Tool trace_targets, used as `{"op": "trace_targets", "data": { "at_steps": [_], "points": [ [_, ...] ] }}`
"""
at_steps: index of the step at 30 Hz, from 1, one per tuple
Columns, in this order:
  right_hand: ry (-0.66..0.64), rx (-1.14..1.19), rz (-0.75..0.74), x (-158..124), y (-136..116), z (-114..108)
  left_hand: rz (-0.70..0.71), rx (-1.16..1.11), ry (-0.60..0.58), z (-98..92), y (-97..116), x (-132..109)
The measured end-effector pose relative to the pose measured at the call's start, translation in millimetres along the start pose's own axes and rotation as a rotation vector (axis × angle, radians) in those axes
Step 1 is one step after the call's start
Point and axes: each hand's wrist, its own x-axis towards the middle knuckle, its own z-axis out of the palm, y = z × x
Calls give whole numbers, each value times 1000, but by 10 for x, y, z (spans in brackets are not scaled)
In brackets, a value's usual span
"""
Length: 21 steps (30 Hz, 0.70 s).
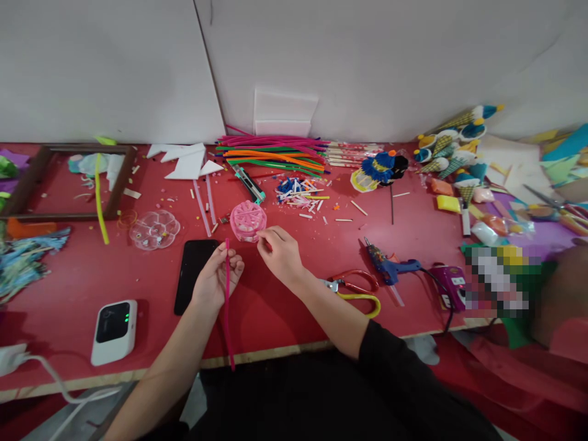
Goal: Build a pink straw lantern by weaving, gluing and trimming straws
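A magenta pipe cleaner (226, 306) hangs down past the table edge from my left hand (218, 272), pinched between thumb and fingers. My right hand (279, 251) has its fingers curled together at the lower right rim of a pink round compartment case (248, 220); whether anything small is in the pinch is hidden. Beneath my left wrist lies a black phone (195, 269), partly covered. Scissors (358, 288) with red and yellow handles rest right of my right forearm.
Behind are bundled pipe cleaners (275, 153), a box cutter (248, 182) and cut bits (296, 193). Rightward sit a glue gun (390, 263), a purple box (448, 285) and small cone crafts (452, 144). A brown frame (18, 184) and white device (114, 331) are left. Another person is far right.
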Motion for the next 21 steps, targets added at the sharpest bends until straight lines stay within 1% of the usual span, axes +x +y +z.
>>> {"op": "trace_targets", "data": {
  "at_steps": [5, 11, 21],
  "points": [
    [-40, 14, 19, 11, 1, -23, -3, 5, -2, -8, 6, 0],
    [-59, 26, 45, 18, -7, -43, -5, 15, -14, -27, 4, 4],
    [-46, 21, 51, 42, -25, -29, -18, 16, -16, -37, -15, 22]
  ]
}}
